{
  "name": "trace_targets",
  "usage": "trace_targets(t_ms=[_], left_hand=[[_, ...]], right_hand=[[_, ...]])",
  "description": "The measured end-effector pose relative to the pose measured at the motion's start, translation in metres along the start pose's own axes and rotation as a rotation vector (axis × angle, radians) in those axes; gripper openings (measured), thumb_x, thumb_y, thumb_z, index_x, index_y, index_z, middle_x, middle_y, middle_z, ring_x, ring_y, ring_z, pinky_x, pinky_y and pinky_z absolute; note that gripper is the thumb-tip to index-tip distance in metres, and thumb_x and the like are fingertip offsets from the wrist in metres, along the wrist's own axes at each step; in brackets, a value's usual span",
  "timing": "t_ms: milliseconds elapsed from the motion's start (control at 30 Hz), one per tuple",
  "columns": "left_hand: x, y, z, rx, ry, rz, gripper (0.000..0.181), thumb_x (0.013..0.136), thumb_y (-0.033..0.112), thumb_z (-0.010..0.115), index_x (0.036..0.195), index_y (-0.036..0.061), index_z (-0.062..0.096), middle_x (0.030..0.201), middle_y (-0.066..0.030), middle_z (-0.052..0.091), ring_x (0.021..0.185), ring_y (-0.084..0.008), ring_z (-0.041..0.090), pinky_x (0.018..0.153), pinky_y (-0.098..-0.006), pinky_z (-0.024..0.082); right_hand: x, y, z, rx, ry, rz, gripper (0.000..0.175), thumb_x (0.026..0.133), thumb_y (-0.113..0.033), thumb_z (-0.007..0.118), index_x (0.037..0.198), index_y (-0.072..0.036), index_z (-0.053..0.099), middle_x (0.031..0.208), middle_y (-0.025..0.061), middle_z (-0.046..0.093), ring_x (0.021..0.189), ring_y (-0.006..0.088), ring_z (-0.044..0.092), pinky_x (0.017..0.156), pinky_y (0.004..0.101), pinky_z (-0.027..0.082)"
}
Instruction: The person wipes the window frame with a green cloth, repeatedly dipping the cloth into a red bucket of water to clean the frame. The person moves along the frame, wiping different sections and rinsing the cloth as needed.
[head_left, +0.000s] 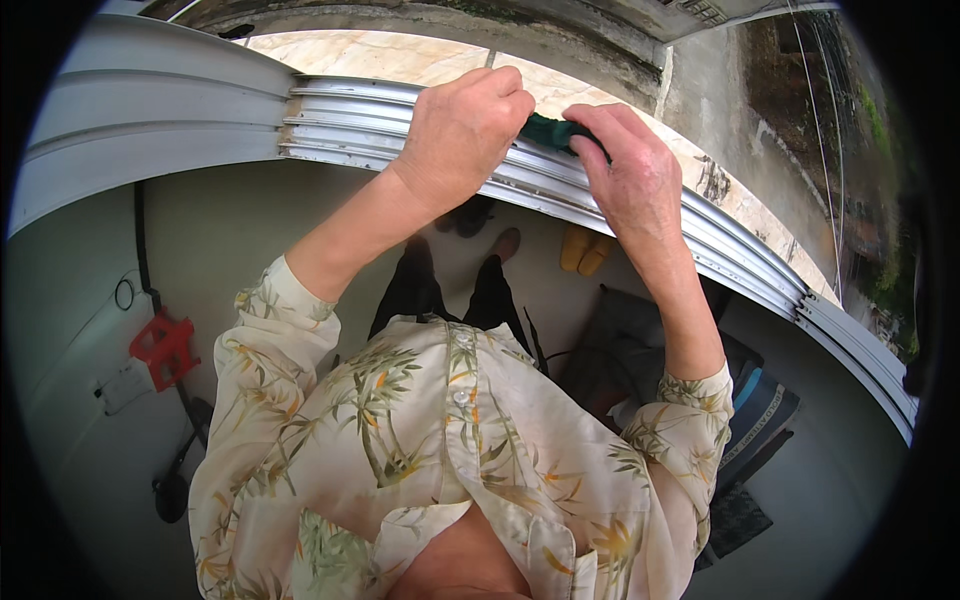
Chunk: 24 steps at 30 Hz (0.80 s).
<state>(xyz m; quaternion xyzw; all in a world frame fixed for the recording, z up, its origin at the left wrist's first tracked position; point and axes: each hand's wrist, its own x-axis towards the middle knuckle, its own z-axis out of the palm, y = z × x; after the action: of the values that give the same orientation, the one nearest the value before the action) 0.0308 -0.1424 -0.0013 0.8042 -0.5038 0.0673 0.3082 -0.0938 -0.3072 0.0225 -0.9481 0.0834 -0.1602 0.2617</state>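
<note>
A dark green cloth (551, 133) is bunched between my two hands above the window's sliding track. My left hand (472, 127) is curled in a fist around its left end. The thumb and fingers of my right hand (636, 169) pinch the other end. Below the hands run the parallel silver rails of the aluminium window track (341, 120), with dirt marks along them. My fingers hide part of the cloth, and I cannot tell whether it touches the rails.
Beyond the track lies a marble-patterned sill (360, 56), with a drop outside. Grey framed panels (172, 97) stand at the left. On the floor are yellow slippers (583, 251) and a dark bag (622, 337). A red plastic object (163, 349) is by the left wall.
</note>
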Motion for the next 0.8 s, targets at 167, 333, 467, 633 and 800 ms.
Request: trace_targets(t_ms=[167,333,467,633,800], left_hand=[[-0.006,0.006,0.002,-0.03,-0.018,0.011,0.012,0.08,0.0,0.072,0.089,0.0073,0.071,0.089,-0.0028,0.066,0.083,-0.0235,0.067,0.067,-0.0358,0.056],[-0.012,0.012,0.001,0.062,0.019,0.053,0.007,0.074,0.009,0.071,0.079,0.0071,0.067,0.085,-0.0021,0.059,0.086,-0.0206,0.059,0.071,-0.0335,0.049],[-0.012,0.015,0.003,0.2,-0.009,0.047,0.008,0.068,0.009,0.07,0.074,0.0101,0.064,0.084,-0.0018,0.055,0.088,-0.0191,0.056,0.07,-0.0315,0.045],[-0.011,0.008,0.005,0.099,0.038,-0.002,0.008,0.067,0.009,0.07,0.07,0.0096,0.063,0.083,-0.0021,0.055,0.084,-0.0196,0.057,0.067,-0.0335,0.047],[-0.017,-0.005,-0.003,0.077,0.149,-0.088,0.007,0.068,0.007,0.072,0.072,0.009,0.067,0.082,-0.0016,0.058,0.08,-0.0206,0.059,0.066,-0.0345,0.05]], right_hand=[[0.008,0.002,0.005,-0.109,0.009,-0.051,0.014,0.086,-0.004,0.069,0.099,-0.009,0.071,0.089,0.0076,0.066,0.083,0.0318,0.068,0.07,0.0426,0.055],[0.005,-0.006,0.003,0.044,-0.103,0.016,0.02,0.083,0.001,0.07,0.101,-0.009,0.072,0.091,0.0081,0.065,0.086,0.0303,0.067,0.071,0.0422,0.054],[0.002,-0.006,0.005,-0.104,-0.069,-0.166,0.022,0.079,0.003,0.074,0.099,-0.005,0.071,0.091,0.0073,0.064,0.086,0.028,0.065,0.072,0.0393,0.055],[0.007,-0.014,0.02,-0.157,0.027,-0.199,0.021,0.078,0.004,0.074,0.097,-0.004,0.071,0.091,0.0078,0.067,0.084,0.028,0.067,0.071,0.038,0.056],[0.02,-0.032,0.041,-0.109,0.051,-0.176,0.019,0.079,0.001,0.074,0.095,-0.007,0.07,0.086,0.0066,0.067,0.077,0.0273,0.067,0.066,0.0374,0.055]])
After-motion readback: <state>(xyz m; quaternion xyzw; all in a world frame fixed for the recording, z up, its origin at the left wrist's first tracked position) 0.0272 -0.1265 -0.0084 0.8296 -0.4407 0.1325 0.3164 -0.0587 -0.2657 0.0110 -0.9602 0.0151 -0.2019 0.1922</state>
